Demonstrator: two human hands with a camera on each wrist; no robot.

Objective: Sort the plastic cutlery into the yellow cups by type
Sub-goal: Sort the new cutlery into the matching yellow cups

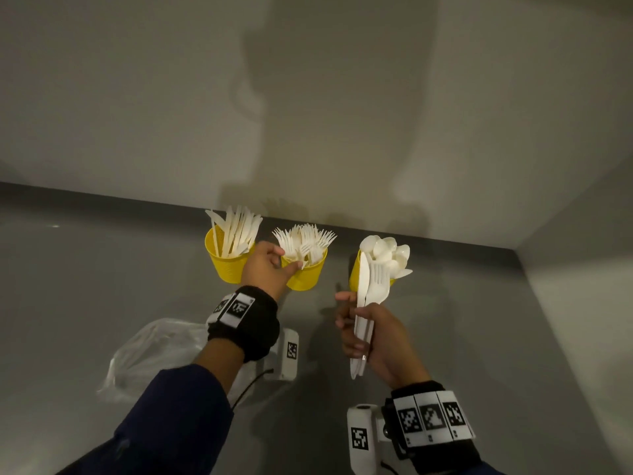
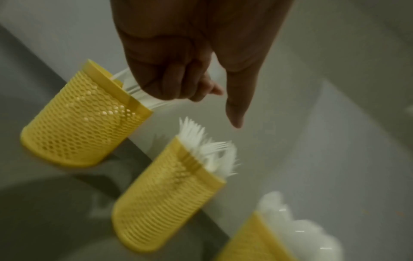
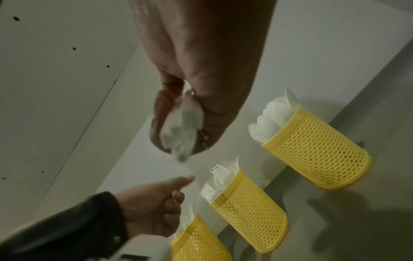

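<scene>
Grey countertop [image 1: 85,269] tucked into a corner, with plain off-white walls [image 1: 308,80] behind and to the right.

Closest to the camera, a crumpled clear plastic bag [image 1: 154,351] lies on the counter beside the left forearm in its dark blue sleeve [image 1: 171,423].

A bit further out, the right hand [image 1: 373,341] has its fingers wrapped around a small bunch of white plastic cutlery [image 1: 368,296], gripping the handles. You can make out a fork, a knife and something rounded sticking up out of the fist. The bunch is raised right in front of the rightmost cup.

The left hand [image 1: 267,265] is up between the left and middle cups, fingers curled in and the thumb sticking out. In the head view the fingertips sit at the rim of the middle cup, right by the forks. Whether it's actually pinching a piece I can't tell; the wrist shot is too blurry.

At the back, against the wall, three yellow mesh plastic cups stand in a row: the left cup [image 1: 229,265] holds white knives [image 1: 236,231], the middle cup [image 1: 306,275] holds white forks [image 1: 305,240], and the right cup [image 3: 317,155] holds white spoons [image 1: 387,252].
</scene>
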